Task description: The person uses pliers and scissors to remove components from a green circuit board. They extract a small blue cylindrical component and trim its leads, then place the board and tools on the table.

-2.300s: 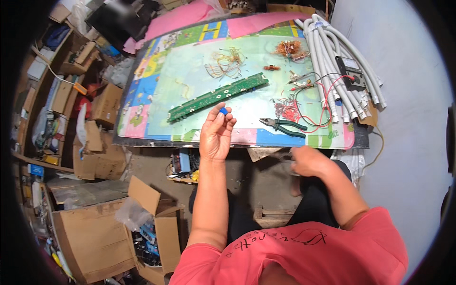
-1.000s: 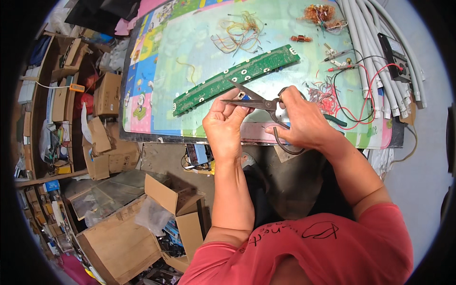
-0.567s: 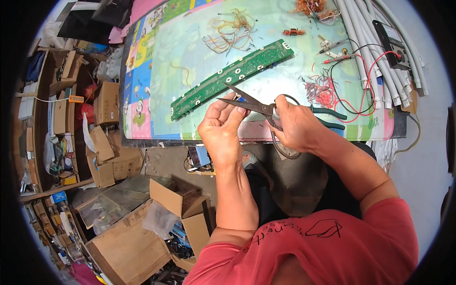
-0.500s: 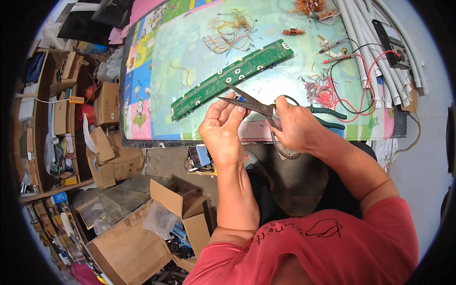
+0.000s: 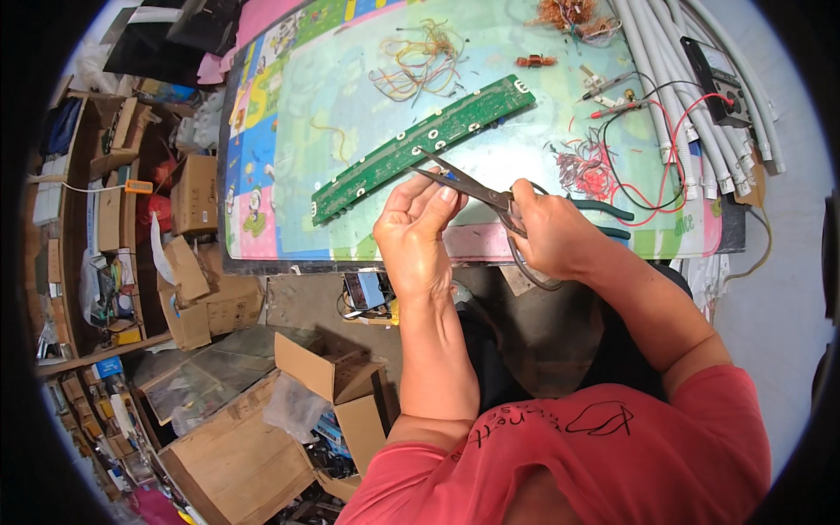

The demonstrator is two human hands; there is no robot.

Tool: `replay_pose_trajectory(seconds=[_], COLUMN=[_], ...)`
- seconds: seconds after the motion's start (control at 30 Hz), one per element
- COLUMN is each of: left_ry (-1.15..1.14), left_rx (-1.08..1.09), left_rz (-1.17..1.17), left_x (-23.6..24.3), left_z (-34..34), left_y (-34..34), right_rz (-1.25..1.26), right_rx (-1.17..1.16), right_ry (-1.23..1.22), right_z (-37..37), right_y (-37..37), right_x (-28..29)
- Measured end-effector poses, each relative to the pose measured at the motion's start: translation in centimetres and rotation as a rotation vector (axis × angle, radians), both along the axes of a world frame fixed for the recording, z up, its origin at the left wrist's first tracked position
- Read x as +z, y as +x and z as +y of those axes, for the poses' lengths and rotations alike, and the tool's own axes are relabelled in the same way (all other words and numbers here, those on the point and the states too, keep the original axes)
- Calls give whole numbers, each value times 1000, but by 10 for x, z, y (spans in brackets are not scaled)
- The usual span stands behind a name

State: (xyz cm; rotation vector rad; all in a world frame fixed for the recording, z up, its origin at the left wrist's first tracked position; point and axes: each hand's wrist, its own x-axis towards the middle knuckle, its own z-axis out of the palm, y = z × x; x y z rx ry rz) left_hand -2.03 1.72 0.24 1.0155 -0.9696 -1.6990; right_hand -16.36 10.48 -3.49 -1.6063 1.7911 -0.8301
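My right hand [image 5: 553, 234] grips dark metal scissors [image 5: 477, 188] by the handle loops. Their blades are slightly parted and point up and left across the fingertips of my left hand [image 5: 416, 234]. Between its thumb and fingers that hand pinches a small part with blue on it [image 5: 450, 173], mostly hidden by the blades and fingers. A long green circuit board [image 5: 376, 175] lies slantwise on the table just beyond both hands. Dark green-handled pliers [image 5: 608, 210] rest beside my right hand, partly covered by it.
Loose thin wires [image 5: 420, 66], a small copper coil [image 5: 535, 61] and a pile of red wire scraps [image 5: 584, 171] lie on the table mat [image 5: 297, 166]. A meter [image 5: 717, 83] with leads sits on white tubes [image 5: 652, 70] at right. Cardboard boxes [image 5: 302, 363] stand below left.
The scissor blades have come closer together around the small part. Both hands have shifted slightly right, and the view has moved a little.
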Motion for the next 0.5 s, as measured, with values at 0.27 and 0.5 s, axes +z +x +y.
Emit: replay_pose_trajectory(seconds=[0.27,0.5], left_ry=[29,1], left_rx=[-34,-123], left_rz=[-24,-88], left_x=[-9,-7], left_z=[-6,-10], left_y=[-4,4], right_rz=[-104,124], right_rx=[87,44], right_ry=[122,-46], right_z=[-2,-3], right_y=[-16,-17], right_x=[1,-1])
